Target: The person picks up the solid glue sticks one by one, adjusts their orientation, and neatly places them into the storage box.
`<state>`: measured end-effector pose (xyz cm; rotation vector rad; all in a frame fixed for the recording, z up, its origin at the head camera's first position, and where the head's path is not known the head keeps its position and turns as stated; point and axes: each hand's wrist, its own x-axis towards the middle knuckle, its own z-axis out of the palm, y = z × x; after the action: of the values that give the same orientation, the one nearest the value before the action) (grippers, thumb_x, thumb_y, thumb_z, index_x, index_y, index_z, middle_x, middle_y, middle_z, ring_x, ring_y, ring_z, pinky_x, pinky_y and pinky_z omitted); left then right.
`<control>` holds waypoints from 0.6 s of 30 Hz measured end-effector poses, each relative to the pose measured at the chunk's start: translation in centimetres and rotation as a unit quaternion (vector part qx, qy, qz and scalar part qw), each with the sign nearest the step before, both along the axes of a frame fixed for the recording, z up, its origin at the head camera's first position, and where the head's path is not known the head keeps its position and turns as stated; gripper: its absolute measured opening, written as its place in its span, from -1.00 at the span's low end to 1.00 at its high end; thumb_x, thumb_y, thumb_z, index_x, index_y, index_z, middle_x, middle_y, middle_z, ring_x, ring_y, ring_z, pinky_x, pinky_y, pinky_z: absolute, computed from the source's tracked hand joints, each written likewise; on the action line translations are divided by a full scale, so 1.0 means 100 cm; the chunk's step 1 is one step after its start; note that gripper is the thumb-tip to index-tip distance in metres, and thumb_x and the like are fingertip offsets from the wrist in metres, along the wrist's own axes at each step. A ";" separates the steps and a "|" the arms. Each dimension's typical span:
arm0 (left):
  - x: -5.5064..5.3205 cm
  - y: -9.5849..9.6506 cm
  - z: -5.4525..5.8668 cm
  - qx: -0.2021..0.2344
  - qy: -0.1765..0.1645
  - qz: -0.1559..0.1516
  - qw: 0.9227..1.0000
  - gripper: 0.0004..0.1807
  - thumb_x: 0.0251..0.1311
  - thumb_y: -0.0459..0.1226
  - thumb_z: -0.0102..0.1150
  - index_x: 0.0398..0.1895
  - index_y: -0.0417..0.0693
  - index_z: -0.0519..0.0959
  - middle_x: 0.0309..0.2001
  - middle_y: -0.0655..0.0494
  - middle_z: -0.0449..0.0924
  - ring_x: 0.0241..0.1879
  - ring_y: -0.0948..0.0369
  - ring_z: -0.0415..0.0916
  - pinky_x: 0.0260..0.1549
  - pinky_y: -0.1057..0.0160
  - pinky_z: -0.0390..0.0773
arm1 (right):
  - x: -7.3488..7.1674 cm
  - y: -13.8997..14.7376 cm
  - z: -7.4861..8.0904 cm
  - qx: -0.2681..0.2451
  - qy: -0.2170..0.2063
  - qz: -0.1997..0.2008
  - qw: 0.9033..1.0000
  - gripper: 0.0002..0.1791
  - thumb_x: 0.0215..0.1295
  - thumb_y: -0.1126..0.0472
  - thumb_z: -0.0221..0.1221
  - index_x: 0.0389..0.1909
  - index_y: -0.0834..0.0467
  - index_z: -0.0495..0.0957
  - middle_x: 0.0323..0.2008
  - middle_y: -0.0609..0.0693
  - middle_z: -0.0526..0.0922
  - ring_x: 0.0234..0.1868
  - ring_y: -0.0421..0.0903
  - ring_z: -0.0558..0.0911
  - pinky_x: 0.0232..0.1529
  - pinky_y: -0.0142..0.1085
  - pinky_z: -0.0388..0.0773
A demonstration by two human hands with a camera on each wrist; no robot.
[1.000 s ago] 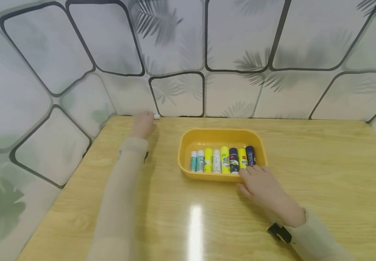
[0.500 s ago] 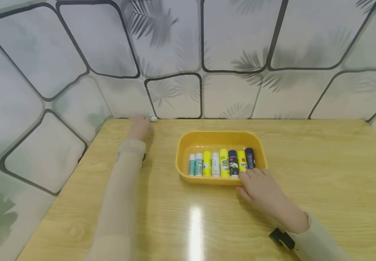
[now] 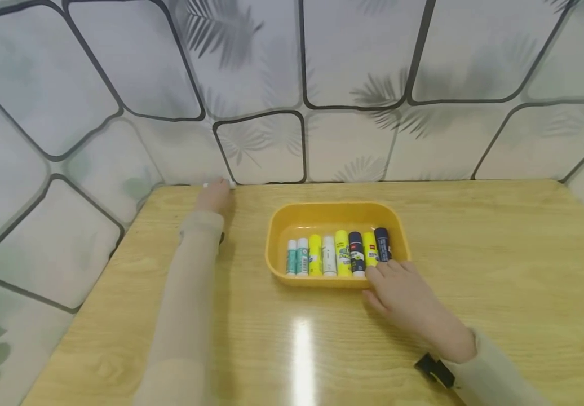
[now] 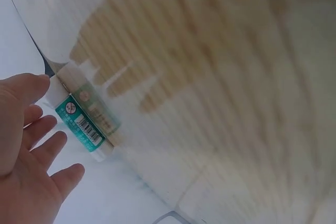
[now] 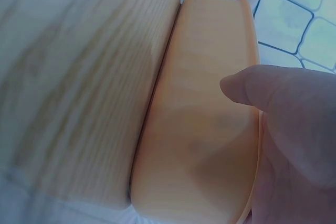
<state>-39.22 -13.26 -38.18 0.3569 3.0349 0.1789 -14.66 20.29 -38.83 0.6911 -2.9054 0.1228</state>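
Observation:
At the table's far left edge, against the wall, lies a glue stick [image 4: 79, 121] with a green label and white ends. My left hand [image 3: 214, 195] is over it. In the left wrist view the fingers are spread apart, with the thumb tip close to one white end; whether it touches cannot be told. My right hand [image 3: 398, 290] grips the near right rim of a yellow plastic box [image 3: 322, 282], thumb [image 5: 244, 87] on the outer wall and fingers over the rim. Inside the box several glue sticks [image 3: 342, 254] lie in a row, in green, yellow, white and dark blue.
The wooden table [image 3: 500, 254] extends to both sides of the box. Behind it rises a patterned wall [image 3: 353, 146] that meets the table's back edge. A glare streak [image 3: 302, 361] shows on the table in front of the box.
The head view has shifted slightly. White ends of the glue stick now show on both sides of my left hand; one second ago only the right end showed. My right hand stays on the box rim.

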 end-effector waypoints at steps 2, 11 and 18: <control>-0.001 -0.001 -0.002 -0.005 0.005 -0.002 1.000 -0.67 0.22 -0.38 -0.11 0.01 -0.40 0.31 -0.02 -0.24 0.32 -0.06 -0.09 0.34 -0.07 0.02 0.33 | 0.000 0.000 -0.002 -0.003 0.004 0.002 1.000 -0.77 0.10 0.06 0.12 -0.46 0.12 0.33 -0.49 -0.04 0.37 -0.39 -0.04 0.36 -0.30 -0.17 0.23; -0.003 -0.003 -0.005 -0.017 0.035 -0.017 0.999 -0.69 0.21 -0.41 -0.08 0.00 -0.40 0.35 -0.07 -0.30 0.31 -0.14 -0.11 0.35 -0.16 0.02 0.39 | 0.000 0.000 -0.004 -0.006 0.015 0.003 1.000 -0.77 0.10 0.06 0.12 -0.47 0.11 0.33 -0.50 -0.05 0.36 -0.39 -0.05 0.35 -0.32 -0.19 0.22; -0.007 -0.003 -0.008 -0.036 0.050 -0.021 0.998 -0.72 0.14 -0.43 0.01 -0.07 -0.39 0.40 -0.13 -0.27 0.34 -0.14 -0.08 0.34 -0.14 0.03 0.37 | -0.001 0.001 -0.005 -0.004 0.022 0.007 1.000 -0.78 0.10 0.06 0.11 -0.47 0.11 0.33 -0.51 -0.05 0.35 -0.41 -0.05 0.35 -0.34 -0.21 0.20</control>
<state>-39.89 -13.53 -39.01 0.4370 3.1184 0.0517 -14.73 20.35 -39.31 0.7043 -2.8576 0.1203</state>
